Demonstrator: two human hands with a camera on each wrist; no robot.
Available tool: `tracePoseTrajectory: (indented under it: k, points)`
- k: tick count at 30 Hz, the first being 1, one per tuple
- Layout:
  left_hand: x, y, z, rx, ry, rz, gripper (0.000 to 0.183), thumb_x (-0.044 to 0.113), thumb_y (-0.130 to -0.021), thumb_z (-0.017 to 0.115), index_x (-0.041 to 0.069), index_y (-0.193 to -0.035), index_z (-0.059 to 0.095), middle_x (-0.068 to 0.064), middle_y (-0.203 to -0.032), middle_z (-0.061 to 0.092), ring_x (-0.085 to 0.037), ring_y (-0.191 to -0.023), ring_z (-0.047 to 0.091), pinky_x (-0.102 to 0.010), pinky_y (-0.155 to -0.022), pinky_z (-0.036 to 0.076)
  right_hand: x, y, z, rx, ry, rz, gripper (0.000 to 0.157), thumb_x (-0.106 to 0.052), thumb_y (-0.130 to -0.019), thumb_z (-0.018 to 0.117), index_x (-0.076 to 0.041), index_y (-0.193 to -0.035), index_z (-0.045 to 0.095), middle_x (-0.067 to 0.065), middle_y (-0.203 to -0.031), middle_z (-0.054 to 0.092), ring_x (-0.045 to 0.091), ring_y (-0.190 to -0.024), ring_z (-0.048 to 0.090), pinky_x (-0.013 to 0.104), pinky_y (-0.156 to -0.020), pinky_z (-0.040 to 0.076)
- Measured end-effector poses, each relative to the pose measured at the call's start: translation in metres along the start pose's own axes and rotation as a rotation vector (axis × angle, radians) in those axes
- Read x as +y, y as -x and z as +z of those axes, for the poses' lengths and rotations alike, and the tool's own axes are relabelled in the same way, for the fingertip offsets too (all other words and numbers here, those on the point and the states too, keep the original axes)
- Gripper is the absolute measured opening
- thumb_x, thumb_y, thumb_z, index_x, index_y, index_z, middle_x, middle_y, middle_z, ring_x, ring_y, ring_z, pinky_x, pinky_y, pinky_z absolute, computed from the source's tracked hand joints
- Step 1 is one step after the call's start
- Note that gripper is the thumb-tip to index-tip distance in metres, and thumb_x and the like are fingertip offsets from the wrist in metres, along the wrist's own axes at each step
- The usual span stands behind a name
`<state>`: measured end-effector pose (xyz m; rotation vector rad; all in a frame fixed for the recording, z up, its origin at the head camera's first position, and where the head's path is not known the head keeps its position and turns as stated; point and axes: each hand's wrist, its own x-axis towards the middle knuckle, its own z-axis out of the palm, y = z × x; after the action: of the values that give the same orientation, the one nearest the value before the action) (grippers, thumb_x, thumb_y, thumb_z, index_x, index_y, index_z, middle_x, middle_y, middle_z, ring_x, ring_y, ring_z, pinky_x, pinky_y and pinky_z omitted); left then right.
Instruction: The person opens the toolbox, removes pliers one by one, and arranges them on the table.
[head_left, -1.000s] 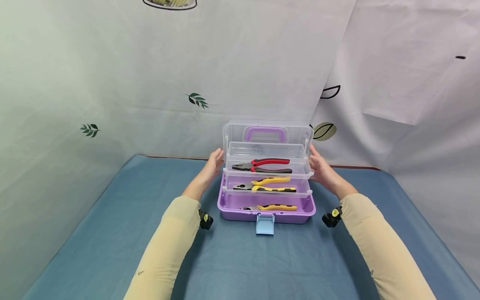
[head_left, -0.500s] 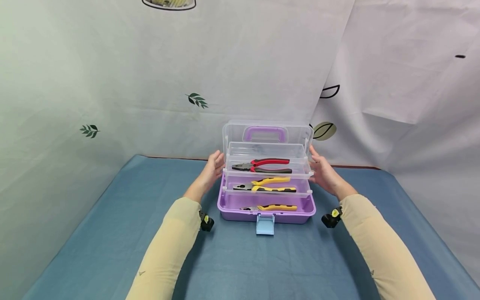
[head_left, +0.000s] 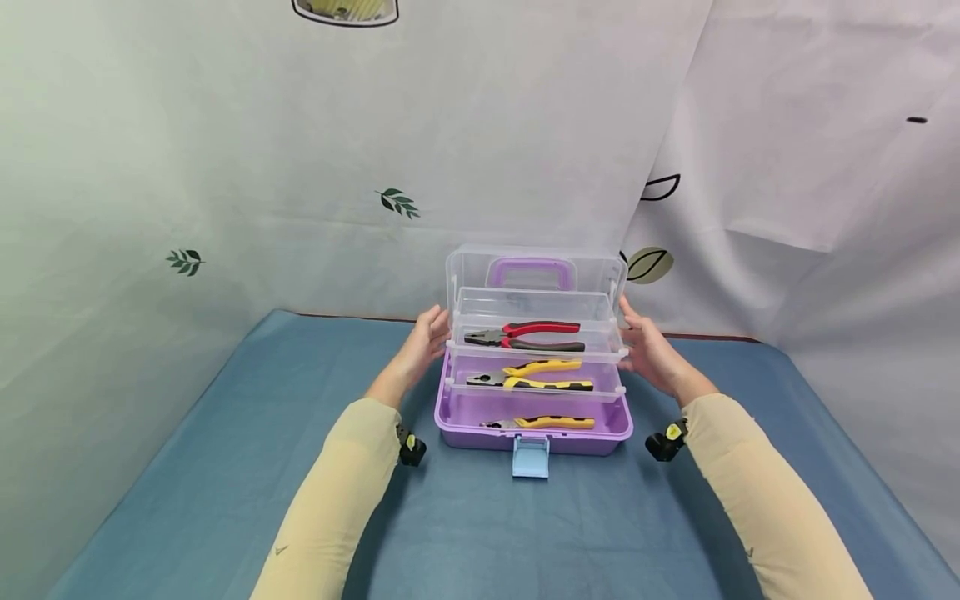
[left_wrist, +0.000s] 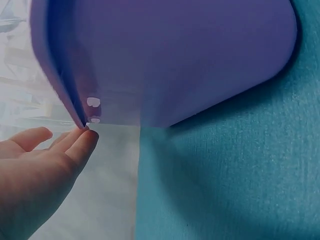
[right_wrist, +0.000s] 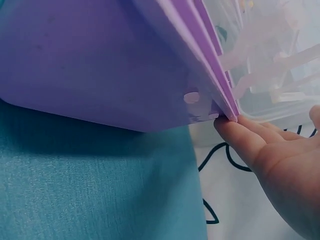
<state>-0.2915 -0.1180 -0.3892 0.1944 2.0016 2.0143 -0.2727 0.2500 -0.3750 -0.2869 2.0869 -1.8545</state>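
Observation:
A toolbox with a purple base (head_left: 480, 439) stands with its clear lid (head_left: 600, 271) raised and its clear trays stepped out. Pliers with red-and-black handles (head_left: 543, 327) lie in the upper tray, yellow-and-black pliers (head_left: 551, 386) in the lower one. Another yellow-handled pair (head_left: 555, 422) lies in the base. My left hand (head_left: 420, 346) is at the box's left side; its fairly straight fingers touch the rear rim corner in the left wrist view. On the right, my right hand (head_left: 654, 354) touches the opposite corner with extended fingers (right_wrist: 242, 140).
A light blue latch (head_left: 531, 461) hangs down at the box's front. Blue cloth (head_left: 480, 533) covers the table. Close behind the box rises a pale printed backdrop (head_left: 525, 125). Wrist cameras sit under both sleeves.
The head view has shifted slightly, so the box appears a little lower. My left fingers have moved very slightly; both hands remain at the box's sides.

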Motion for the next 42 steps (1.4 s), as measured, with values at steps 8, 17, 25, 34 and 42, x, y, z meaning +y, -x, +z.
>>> tracePoseTrajectory:
  k: [8,17,25,34,42]
  points:
    - [-0.001,0.006,-0.001,0.002,-0.013,0.013,0.071,0.046,-0.096,0.011,0.001,-0.151,0.007,-0.023,-0.156,0.013,-0.035,-0.145,0.015,-0.047,-0.120,0.014,-0.005,0.002,0.003,0.022,-0.007,0.067,0.067,-0.056,-0.097,0.021,-0.036,-0.148,-0.019,0.026,-0.156,0.000,0.048,-0.140,0.017,0.065,-0.110,0.021]
    - [-0.002,0.010,-0.002,0.004,-0.009,0.024,0.070,0.044,-0.096,0.010,0.000,-0.151,0.010,-0.023,-0.155,0.017,-0.036,-0.143,0.018,-0.047,-0.119,0.016,-0.004,0.002,0.001,0.034,0.035,0.070,0.065,-0.056,-0.097,0.018,-0.038,-0.147,-0.019,0.025,-0.156,0.000,0.046,-0.142,0.012,0.065,-0.111,0.017]
    - [-0.003,0.006,-0.002,0.066,-0.020,0.013,0.066,0.045,-0.100,0.012,0.001,-0.150,0.018,-0.023,-0.153,0.025,-0.034,-0.141,0.026,-0.046,-0.118,0.021,-0.003,0.001,-0.004,0.077,0.042,0.010,0.062,-0.052,-0.100,0.016,-0.027,-0.152,-0.006,0.025,-0.156,0.012,0.043,-0.140,0.023,0.047,-0.107,0.040]
    - [-0.005,0.005,-0.003,0.065,0.005,0.014,0.066,0.046,-0.101,0.011,0.002,-0.150,0.019,-0.019,-0.155,0.021,-0.033,-0.142,0.024,-0.045,-0.118,0.021,-0.003,-0.002,-0.008,0.121,0.024,0.029,0.062,-0.052,-0.100,0.021,-0.027,-0.153,0.001,0.020,-0.156,0.016,0.022,-0.116,0.057,0.021,-0.081,0.053]
    - [-0.006,0.004,-0.003,0.024,0.035,0.000,0.068,0.046,-0.100,0.008,0.002,-0.151,0.013,-0.017,-0.157,0.015,-0.033,-0.144,0.018,-0.046,-0.119,0.016,0.000,-0.001,-0.008,0.117,0.029,0.033,0.067,-0.054,-0.099,0.020,-0.019,-0.154,0.003,0.020,-0.157,0.015,0.010,-0.099,0.064,0.020,-0.079,0.053]
